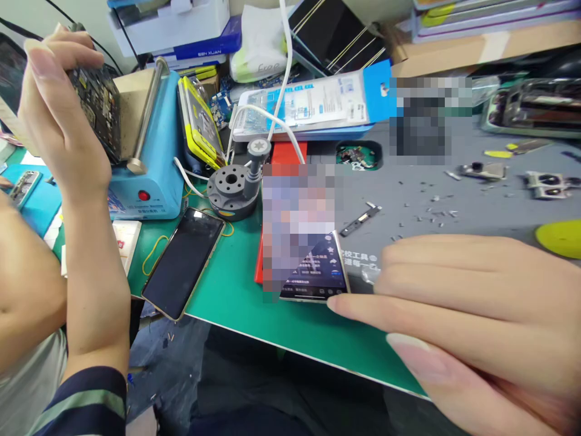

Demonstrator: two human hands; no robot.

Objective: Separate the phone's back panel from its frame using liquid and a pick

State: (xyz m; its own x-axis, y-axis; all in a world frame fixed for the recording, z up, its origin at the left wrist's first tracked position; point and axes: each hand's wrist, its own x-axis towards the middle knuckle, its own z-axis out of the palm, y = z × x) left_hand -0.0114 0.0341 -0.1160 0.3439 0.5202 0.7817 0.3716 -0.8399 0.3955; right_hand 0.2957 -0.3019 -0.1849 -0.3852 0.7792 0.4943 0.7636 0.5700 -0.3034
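Observation:
At the upper left my left hand (63, 103) is raised, its fingers closed on the upper edge of a dark circuit board (97, 112) covered with small components. The board is tilted beside a blue machine (158, 175) with a red button. My right hand (472, 321) is at the lower right, holding nothing. Its index finger stretches out to the lower edge of a lit phone (313, 278), and the other fingers are partly bent. Much of that phone's screen is blurred out. A dark-screened phone (184, 263) lies to its left.
A grey round screwdriver stand (232, 191) stands behind the phones. On the grey mat (385, 200) lie scattered screws, camera modules (483, 171) and a small metal strip (362, 219). White cables cross the middle. Another person's arm (27, 303) is at the left.

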